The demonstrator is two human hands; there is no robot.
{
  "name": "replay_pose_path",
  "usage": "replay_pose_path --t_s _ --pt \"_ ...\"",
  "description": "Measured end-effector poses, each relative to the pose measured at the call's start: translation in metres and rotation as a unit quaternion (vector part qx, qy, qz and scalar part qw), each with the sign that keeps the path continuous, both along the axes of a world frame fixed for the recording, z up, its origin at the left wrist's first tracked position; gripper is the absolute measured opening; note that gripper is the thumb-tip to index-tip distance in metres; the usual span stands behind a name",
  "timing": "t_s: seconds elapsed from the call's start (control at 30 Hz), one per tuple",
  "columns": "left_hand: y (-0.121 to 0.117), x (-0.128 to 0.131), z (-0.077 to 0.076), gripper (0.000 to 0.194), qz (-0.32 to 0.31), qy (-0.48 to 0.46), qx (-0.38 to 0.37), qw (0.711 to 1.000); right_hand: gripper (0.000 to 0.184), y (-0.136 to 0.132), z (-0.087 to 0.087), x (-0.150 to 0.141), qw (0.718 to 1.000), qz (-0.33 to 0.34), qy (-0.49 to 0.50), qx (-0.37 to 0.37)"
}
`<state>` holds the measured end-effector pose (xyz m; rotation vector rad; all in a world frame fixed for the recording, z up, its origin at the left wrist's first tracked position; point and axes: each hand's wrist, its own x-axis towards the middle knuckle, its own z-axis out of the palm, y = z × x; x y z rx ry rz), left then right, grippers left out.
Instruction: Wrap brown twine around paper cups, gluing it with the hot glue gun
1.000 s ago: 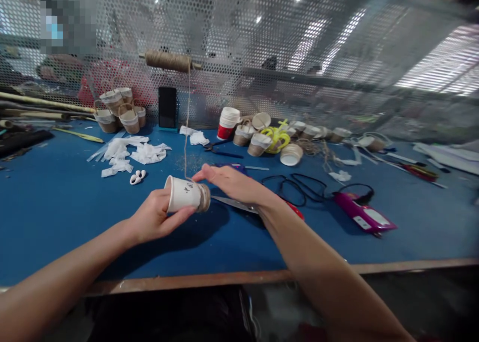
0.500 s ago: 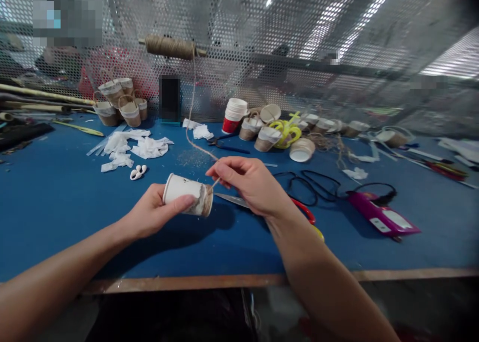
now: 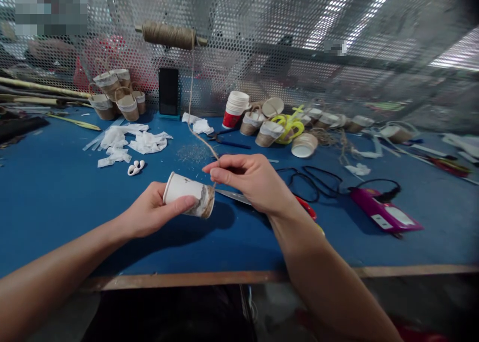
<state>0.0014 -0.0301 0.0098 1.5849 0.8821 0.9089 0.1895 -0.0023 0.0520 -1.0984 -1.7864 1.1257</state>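
My left hand (image 3: 151, 212) is closed round a white paper cup (image 3: 183, 186), which lies on its side in the air with its base pointing right. Brown twine (image 3: 208, 202) is wound round the base end, beside a greyish patch. Between thumb and fingers, my right hand (image 3: 247, 179) pinches the twine strand (image 3: 202, 141) just above the cup. That strand runs up to a spool of twine (image 3: 170, 35) on a rod at the mesh wall. Under my right hand lie scissors (image 3: 235, 197) with red and yellow handles, partly hidden.
Twine-wrapped cups (image 3: 127, 107) stand at the back left, and more (image 3: 269, 132) at the back right near stacked paper cups (image 3: 236, 107). White scraps (image 3: 149, 143), pliers (image 3: 232, 144), white earbuds (image 3: 135, 168), a phone (image 3: 168, 92) and a purple power strip (image 3: 385, 212) lie about the blue table (image 3: 56, 192).
My right hand has shifted slightly along the twine, still pinching it. The cup stays in my left hand, nearly unmoved. The view has tilted down a little.
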Motion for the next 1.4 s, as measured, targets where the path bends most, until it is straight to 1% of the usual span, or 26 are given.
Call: replay_pose_path --t_s 0.17,0.27,0.43,0.57,0.7,0.83,1.03,1.27,1.33,1.4 --pt "-0.0018 0.0010 -0.0006 0.014 -0.012 -0.003 0.013 1.000 0.015 -0.0039 -0.0025 -0.0046 0.999 -0.011 -0.001 0.044" --pt "-0.0027 0.0002 0.0000 0.013 -0.013 0.002 0.027 1.000 0.014 -0.0044 -0.0027 -0.0061 0.998 -0.020 0.000 0.053" --pt "-0.0041 -0.0006 0.0021 0.017 -0.011 0.027 0.060 0.998 0.014 -0.0027 -0.0040 -0.0079 0.999 -0.024 -0.010 0.047" --pt "-0.0049 -0.0010 0.0028 0.022 -0.013 0.044 0.105 0.993 0.016 -0.0016 -0.0069 -0.0088 0.999 -0.021 -0.010 0.042" --pt "-0.0049 -0.0013 0.0029 0.022 -0.013 0.064 0.147 0.987 0.017 -0.0012 -0.0090 -0.0089 0.999 -0.015 -0.007 0.034" --pt "-0.0048 -0.0012 0.0040 0.023 -0.015 0.062 0.198 0.978 0.018 -0.0011 -0.0095 -0.0088 1.000 -0.014 -0.013 0.014" --pt "-0.0042 -0.0018 0.0065 0.021 -0.015 0.054 0.241 0.969 0.020 -0.0013 -0.0101 -0.0088 1.000 -0.014 -0.016 -0.008" --pt "-0.0044 -0.0019 0.0046 0.019 -0.015 0.054 0.258 0.964 0.019 -0.0040 -0.0077 -0.0100 0.999 -0.015 -0.017 -0.022" --pt "-0.0050 -0.0024 0.0037 0.020 -0.014 0.054 0.251 0.966 0.019 -0.0037 -0.0084 -0.0101 0.999 -0.012 -0.014 -0.027" --pt "-0.0054 -0.0028 0.0028 0.022 -0.008 0.058 0.227 0.972 0.020 -0.0029 -0.0098 -0.0100 0.999 -0.010 -0.009 -0.038"
